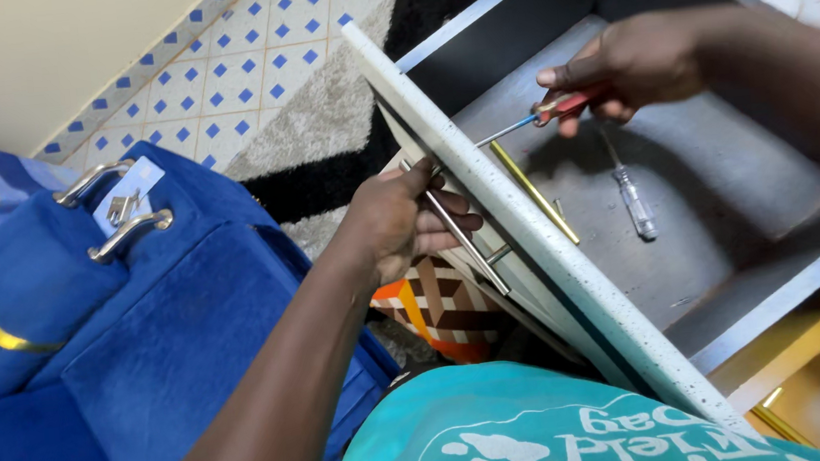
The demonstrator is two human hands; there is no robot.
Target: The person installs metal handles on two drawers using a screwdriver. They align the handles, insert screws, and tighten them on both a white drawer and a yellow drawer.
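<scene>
- The red-handled screwdriver [530, 121] lies nearly level inside the open drawer [726, 180], its thin shaft pointing at the inner face of the speckled drawer front [532, 249], close to that panel's upper end.
- The right hand [630, 64] is closed around the red grip, fingers curled over it, reaching in from the drawer's right side.
- The left hand [394, 222] is on the outer side of the drawer front, fingers wrapped round a slim metal bar handle [466, 240] (the bar runs along the panel); whether the bar is fixed to the panel I cannot tell.
- A gold bar handle [534, 191] lies on the drawer floor just beside the front panel.
- A second screwdriver with a clear handle [635, 201] lies on the drawer floor near its middle, apart from both hands.
- Outside the drawer, to the left, a blue upholstered seat [142, 357] carries two more curved metal handles [112, 204] and a small clear packet [129, 195].
- A grey and black rug [338, 107] and a blue-patterned tiled floor [234, 67] lie beyond.
</scene>
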